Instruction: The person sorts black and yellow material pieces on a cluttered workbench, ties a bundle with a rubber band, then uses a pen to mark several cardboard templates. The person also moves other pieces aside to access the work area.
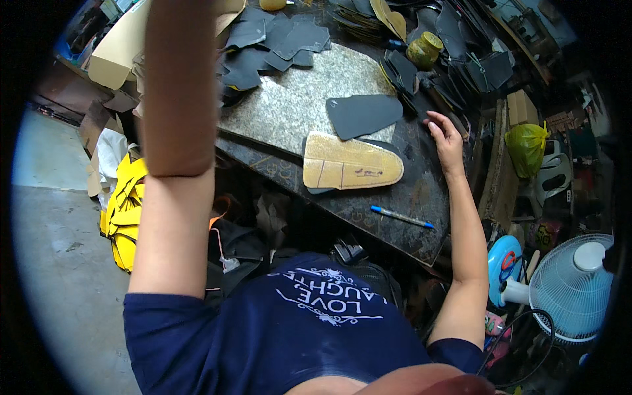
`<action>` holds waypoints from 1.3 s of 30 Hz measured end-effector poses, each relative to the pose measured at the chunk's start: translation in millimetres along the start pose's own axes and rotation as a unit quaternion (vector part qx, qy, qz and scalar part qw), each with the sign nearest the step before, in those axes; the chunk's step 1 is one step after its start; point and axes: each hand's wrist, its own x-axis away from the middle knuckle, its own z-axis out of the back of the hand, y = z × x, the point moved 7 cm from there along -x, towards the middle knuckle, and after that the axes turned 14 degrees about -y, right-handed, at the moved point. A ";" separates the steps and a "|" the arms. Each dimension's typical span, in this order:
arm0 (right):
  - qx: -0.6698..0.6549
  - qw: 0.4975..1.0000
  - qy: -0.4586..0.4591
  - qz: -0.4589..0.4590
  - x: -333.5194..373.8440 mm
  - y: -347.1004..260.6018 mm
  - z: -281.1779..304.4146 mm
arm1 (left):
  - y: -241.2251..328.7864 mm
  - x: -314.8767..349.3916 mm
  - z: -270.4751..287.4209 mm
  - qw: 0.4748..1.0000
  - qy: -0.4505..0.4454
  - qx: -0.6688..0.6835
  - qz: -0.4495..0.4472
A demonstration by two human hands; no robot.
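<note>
Head view: right hand (446, 139), right of centre, holds nothing, fingers loosely curled; the left is out of frame, grip untellable. Mid-frame lies a tan, tapered, flat template (355, 163). Work seems between steps; taking the slim, blue-ended pen (401, 217) below would call for a pinch.

The blurred bare left arm (179, 92) rises through the upper left past the frame's top edge. Right of centre, the bare right hand (447, 141), fingers loosely curled, is over a scuffed black table (418, 187). At centre lies a tan, round-ended flat template (353, 161); below right, a slim blue-capped pen (401, 217).
</note>
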 end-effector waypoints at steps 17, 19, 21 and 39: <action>0.015 1.000 0.008 0.012 -10.1 -37.5 -14.4 | 20.8 96.4 75.4 0.993 -0.102 -0.030 0.045; 0.019 0.999 0.017 0.030 -8.8 -59.6 -23.6 | 21.4 101.4 75.8 0.992 -0.109 -0.035 0.055; 0.036 0.998 -0.008 0.042 -0.8 -82.6 -36.1 | 21.6 105.3 75.3 0.991 -0.115 -0.034 0.062; 0.381 0.911 -0.155 0.028 145.3 -108.7 -69.3 | 33.3 146.3 88.2 0.993 -0.077 -0.001 0.091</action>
